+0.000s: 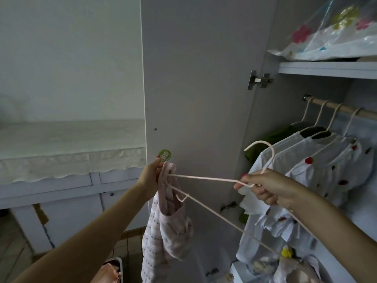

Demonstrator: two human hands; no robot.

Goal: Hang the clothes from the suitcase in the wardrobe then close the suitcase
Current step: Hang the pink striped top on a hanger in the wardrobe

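My left hand (152, 176) pinches the top of a pale pink patterned garment (165, 227) together with the left end of a thin pink wire hanger (204, 178). My right hand (263, 185) grips the same hanger at its neck, just under the hook, which points up and left. The garment hangs down from the hanger's left end, in front of the open wardrobe door (200, 78). At the bottom edge, a corner of the suitcase (114, 268) shows with peach-coloured cloth in it. The wardrobe rod (336, 107) is up to the right.
Several hangers on the rod carry white garments with red dots (318, 160) and a green one behind. A shelf (326, 68) above holds a flowered plastic bag. A white-covered cabinet (61, 156) stands left of the door. More items lie at the wardrobe bottom.
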